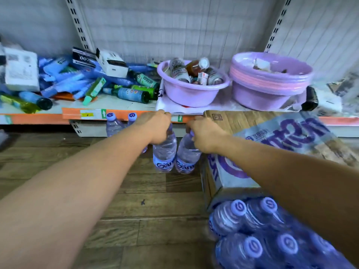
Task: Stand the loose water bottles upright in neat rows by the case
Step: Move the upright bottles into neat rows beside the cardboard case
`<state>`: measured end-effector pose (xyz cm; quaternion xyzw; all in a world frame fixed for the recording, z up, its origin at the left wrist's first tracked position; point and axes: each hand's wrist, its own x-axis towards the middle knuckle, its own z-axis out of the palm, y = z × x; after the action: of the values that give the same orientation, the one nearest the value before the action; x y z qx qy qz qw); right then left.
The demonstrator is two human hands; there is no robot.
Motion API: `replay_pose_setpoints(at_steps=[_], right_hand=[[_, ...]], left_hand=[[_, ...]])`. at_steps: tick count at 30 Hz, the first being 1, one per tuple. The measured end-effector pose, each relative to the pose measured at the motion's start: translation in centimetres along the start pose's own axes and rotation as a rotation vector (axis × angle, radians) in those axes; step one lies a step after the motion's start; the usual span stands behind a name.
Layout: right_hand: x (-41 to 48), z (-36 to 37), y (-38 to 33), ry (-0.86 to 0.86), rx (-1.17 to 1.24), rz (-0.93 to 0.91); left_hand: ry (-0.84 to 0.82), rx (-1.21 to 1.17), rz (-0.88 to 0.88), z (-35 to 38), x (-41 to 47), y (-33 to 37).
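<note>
My left hand [155, 126] grips the neck of a clear water bottle with a purple label [164, 152]. My right hand [204, 134] grips the top of a second such bottle [187, 155] right beside it. Both bottles are upright over the wooden floor, just left of the cardboard case [229, 171]. Whether they touch the floor I cannot tell. Two more bottles [113, 124] stand upright behind them, under the shelf edge. A shrink-wrapped pack of purple-capped bottles [252, 233] lies at the lower right.
A low shelf with an orange edge [77, 114] runs across behind the bottles. On it lie scattered boxes and green bottles [134, 93] at the left, and two purple basins [192, 88] [270, 82] at the right. Wooden floor [145, 210] stretches in front.
</note>
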<state>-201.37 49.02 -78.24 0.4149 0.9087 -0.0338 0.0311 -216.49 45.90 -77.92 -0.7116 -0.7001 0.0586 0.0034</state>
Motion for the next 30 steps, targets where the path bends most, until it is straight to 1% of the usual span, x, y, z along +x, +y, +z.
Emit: replay_pose_setpoints(at_steps=[5, 7, 9, 13, 17, 20, 23, 30], right_hand=[[-6.9, -6.7, 2.5, 0.070, 0.064, -0.025], [-9.6, -9.2, 3.2, 0.128, 0.081, -0.042], [-12.0, -11.8, 3.4, 0.177, 0.105, -0.069], [-16.5, -16.5, 4.8, 0.187, 0.090, -0.113], [-21.6, -19.9, 8.4, 0.158, 0.056, -0.080], [-25.4, -21.0, 11.6, 0.093, 0.030, -0.060], [-29.0, -20.8, 15.0, 0.066, -0.020, -0.040], [-36.8, -16.7, 22.3, -0.043, 0.037, 0.092]], left_hand=[[0.104, -0.021, -0.004, -6.8, -4.0, 3.6], [0.169, -0.002, 0.021, -9.9, -5.2, 5.7], [0.195, 0.021, 0.012, -13.0, -6.4, 7.5], [0.226, -0.033, -0.042, -18.2, -8.9, 10.3], [0.256, -0.101, -0.005, -21.6, -11.4, 15.3], [0.281, -0.094, 0.037, -22.8, -12.8, 20.2], [0.258, -0.109, 0.071, -22.5, -13.3, 25.2], [0.193, -0.203, 0.213, -19.3, -13.2, 36.6]])
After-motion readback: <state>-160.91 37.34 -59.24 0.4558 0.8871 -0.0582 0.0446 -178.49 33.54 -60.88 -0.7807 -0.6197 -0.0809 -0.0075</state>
